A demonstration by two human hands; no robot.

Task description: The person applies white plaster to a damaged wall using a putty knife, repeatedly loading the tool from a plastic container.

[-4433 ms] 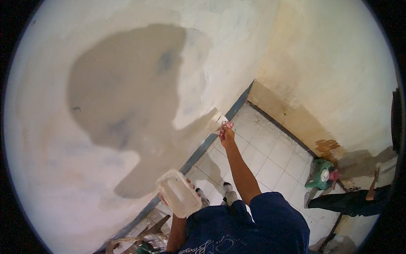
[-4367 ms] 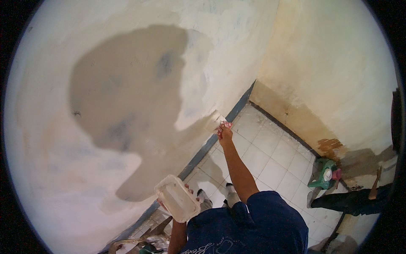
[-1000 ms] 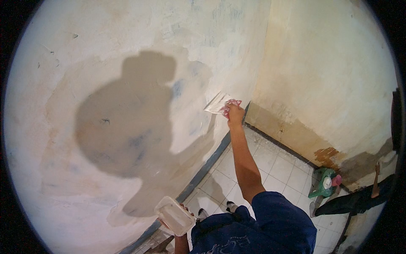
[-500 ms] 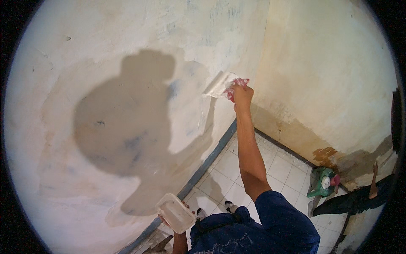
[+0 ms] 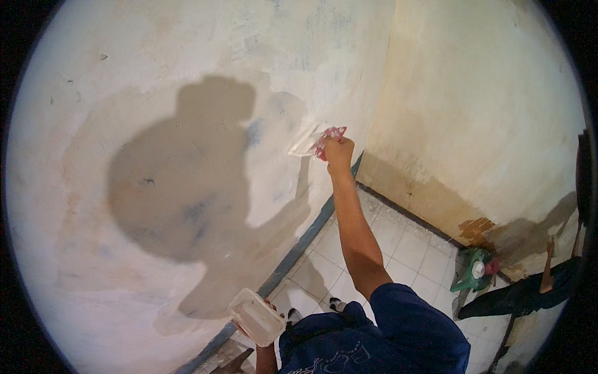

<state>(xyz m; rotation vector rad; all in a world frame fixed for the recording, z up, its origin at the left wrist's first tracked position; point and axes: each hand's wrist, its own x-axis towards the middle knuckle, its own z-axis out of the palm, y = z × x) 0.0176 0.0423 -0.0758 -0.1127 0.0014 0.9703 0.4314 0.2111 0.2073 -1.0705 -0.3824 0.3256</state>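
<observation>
Left of the right hand (image 5: 340, 151): the scraper (image 5: 304, 143), its pale blade pointing away from the knuckles over the wall (image 5: 205, 37).
Scraper's long axis: the red grip (image 5: 330, 138) and the blade's far edge ran about parallel, slanting from above the hand down to its left.
Right hand: closed round the red grip, its arm stretched well out from the body.
Blade and wall: touching or just apart; pale on pale and a little blurred, the blade did not show which.
Left hand (image 5: 270, 305): gripped the tray (image 5: 258, 318), fingers showing at its sides, the palm hidden behind it.
Tray: below and left of the right hand, well apart from it, open side up, with whitish smears inside; its length ran from upper left to lower right, across the scraper's slant.
Nearer hand: the right, which had the scraper in its grasp; the left was close to the body.
Shadow (image 5: 180, 174): on the wall left of the right hand, one thin limb of it reaching up to the blade.
Strip (image 5: 305, 238): blue-grey, along the wall's foot, below the right hand.
Stool (image 5: 464, 283): green, far right of and below the right hand, a pink cup (image 5: 492, 266) by it.
Co-worker (image 5: 529, 296): beyond the stool, in dark clothes.
</observation>
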